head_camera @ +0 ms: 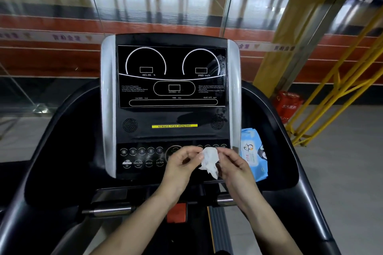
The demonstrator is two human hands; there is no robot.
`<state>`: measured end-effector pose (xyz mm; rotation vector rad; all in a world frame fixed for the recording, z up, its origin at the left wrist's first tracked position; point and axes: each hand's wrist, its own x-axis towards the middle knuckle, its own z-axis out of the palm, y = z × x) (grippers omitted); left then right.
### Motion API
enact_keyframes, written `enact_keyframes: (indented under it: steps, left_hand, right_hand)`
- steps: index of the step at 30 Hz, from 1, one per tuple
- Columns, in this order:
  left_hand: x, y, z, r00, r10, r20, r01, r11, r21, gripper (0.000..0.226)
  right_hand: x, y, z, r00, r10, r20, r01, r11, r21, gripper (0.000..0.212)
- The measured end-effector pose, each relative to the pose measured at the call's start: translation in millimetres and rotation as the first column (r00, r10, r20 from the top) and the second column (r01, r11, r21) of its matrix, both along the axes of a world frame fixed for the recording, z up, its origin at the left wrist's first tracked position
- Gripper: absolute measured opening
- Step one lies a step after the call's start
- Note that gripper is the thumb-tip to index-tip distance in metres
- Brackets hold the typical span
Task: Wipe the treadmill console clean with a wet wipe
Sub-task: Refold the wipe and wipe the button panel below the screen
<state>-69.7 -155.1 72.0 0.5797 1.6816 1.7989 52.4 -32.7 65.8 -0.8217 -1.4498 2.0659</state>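
The black treadmill console (172, 114) with silver side trims fills the middle of the view, its display dark and its button row low down. A crumpled white wet wipe (210, 161) hangs in front of the right half of the button row. My left hand (182, 163) pinches the wipe's upper left edge. My right hand (233, 164) pinches its right side. Both hands hover just in front of the lower console panel. Wet streaks show on the display's right side.
A blue wet-wipe pack (253, 155) lies in the tray right of the console. Black handrails (306, 172) curve around both sides. An orange safety key (176, 212) sits below the console. Glass panels stand ahead, yellow railings (335, 93) and a red box (289, 104) at right.
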Motion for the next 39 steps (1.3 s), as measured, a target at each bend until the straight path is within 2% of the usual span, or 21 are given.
enact_keyframes:
  steps: [2, 4, 6, 11, 14, 20, 25, 31, 39]
  left_hand:
    - [0, 0, 0, 0.997, 0.066, 0.033, -0.066, 0.998, 0.013, 0.017]
    - [0, 0, 0, 0.994, 0.108, 0.034, -0.109, 0.993, 0.042, 0.019]
    - [0, -1, 0, 0.992, 0.122, 0.012, -0.122, 0.99, 0.072, 0.02]
    - [3, -4, -1, 0.993, 0.112, -0.039, -0.108, 0.99, 0.092, 0.022]
    - [6, -6, -2, 0.989, 0.141, -0.051, -0.136, 0.986, 0.098, 0.022]
    - [4, -7, -6, 0.981, 0.17, 0.09, -0.181, 0.975, 0.13, 0.024]
    - [7, -6, -8, 0.977, 0.148, 0.154, -0.168, 0.978, 0.127, 0.023]
    - [7, -10, -8, 0.939, 0.152, 0.308, -0.213, 0.962, 0.173, 0.026]
    - [9, -6, -10, 0.953, 0.185, 0.242, -0.218, 0.969, 0.119, 0.024]
  right_hand:
    - [0, -3, 8, 1.0, 0.003, -0.003, -0.003, 1.0, -0.004, 0.032]
    - [0, -4, 12, 0.999, 0.036, 0.031, -0.038, 0.995, 0.093, 0.033]
    - [-1, -4, 14, 0.994, 0.052, 0.091, -0.07, 0.975, 0.212, 0.03]
    - [-5, -7, 16, 0.989, 0.038, 0.144, -0.083, 0.943, 0.322, 0.021]
    - [-6, -6, 9, 0.985, -0.044, 0.164, -0.007, 0.956, 0.295, 0.012]
    - [3, 6, 10, 0.99, -0.088, 0.106, 0.053, 0.954, 0.297, 0.025]
    - [6, 11, 13, 0.997, -0.029, 0.072, 0.009, 0.965, 0.261, 0.019]
    - [17, 9, 22, 0.985, 0.123, 0.117, -0.154, 0.939, 0.307, 0.032]
    - [16, 8, 23, 0.99, 0.071, 0.121, -0.117, 0.895, 0.431, 0.02]
